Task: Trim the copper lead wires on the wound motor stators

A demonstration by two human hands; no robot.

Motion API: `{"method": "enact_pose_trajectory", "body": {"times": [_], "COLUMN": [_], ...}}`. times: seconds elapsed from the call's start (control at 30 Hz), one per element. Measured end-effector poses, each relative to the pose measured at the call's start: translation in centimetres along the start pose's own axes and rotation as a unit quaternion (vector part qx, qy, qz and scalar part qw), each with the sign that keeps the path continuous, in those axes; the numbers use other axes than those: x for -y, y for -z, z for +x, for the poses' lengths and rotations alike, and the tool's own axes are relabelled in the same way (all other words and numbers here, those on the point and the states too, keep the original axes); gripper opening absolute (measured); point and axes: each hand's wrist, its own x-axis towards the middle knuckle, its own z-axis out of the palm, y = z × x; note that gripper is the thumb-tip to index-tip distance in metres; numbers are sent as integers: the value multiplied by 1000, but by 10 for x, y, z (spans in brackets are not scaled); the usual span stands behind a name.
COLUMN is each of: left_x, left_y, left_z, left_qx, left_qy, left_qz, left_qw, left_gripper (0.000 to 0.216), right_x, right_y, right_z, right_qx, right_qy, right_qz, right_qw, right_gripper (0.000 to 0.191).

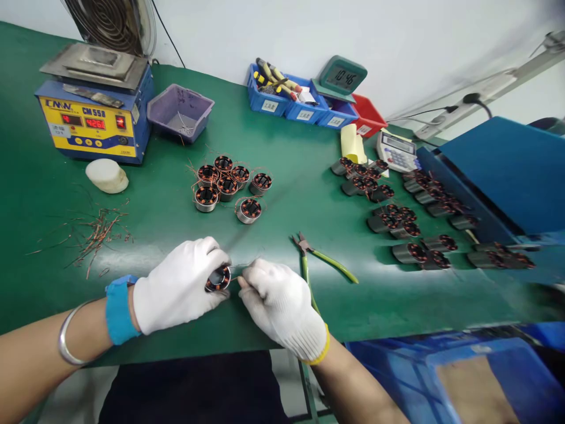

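Note:
My gloved left hand point(183, 285) grips a motor stator point(218, 278), a short metal ring with copper windings inside, near the table's front edge. Just to its right, my gloved right hand point(280, 303) pinches a thin copper wire point(235, 279) that runs from the stator. A pair of cutting pliers point(309, 250) with green handles lies beyond my right hand, jaws apart, one handle partly hidden by that hand. Several more stators point(227, 187) with loose wire ends stand in a group farther back.
A blue and yellow soldering pot unit point(95, 115) stands back left, beside a purple tray point(180, 109). Cut wire scraps point(99, 235) lie on the left. Several stators point(392, 221) stand on the right, near a calculator point(397, 151). Blue bins point(270, 106) and a clock point(343, 75) line the wall.

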Motion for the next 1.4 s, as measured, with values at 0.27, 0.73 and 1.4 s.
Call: {"method": "enact_pose_trajectory", "body": {"times": [0.27,0.73,1.4], "left_x": [-2,-12,-18], "left_y": [8,-6,-14], "left_z": [9,1,5], "left_qx": [43,5,-8], "left_qy": [4,-36,28], "left_qz": [-18,-30,-91], "left_qw": [999,999,995], "left_gripper": [17,12,20], "right_x": [-1,0,18], "right_y": [5,12,-7], "right_z": [5,4,-20], "right_qx": [76,88,89], "right_qy": [-99,-58,12], "right_qz": [217,121,25], "right_qw": [968,987,996], "right_gripper": [13,13,8]}}
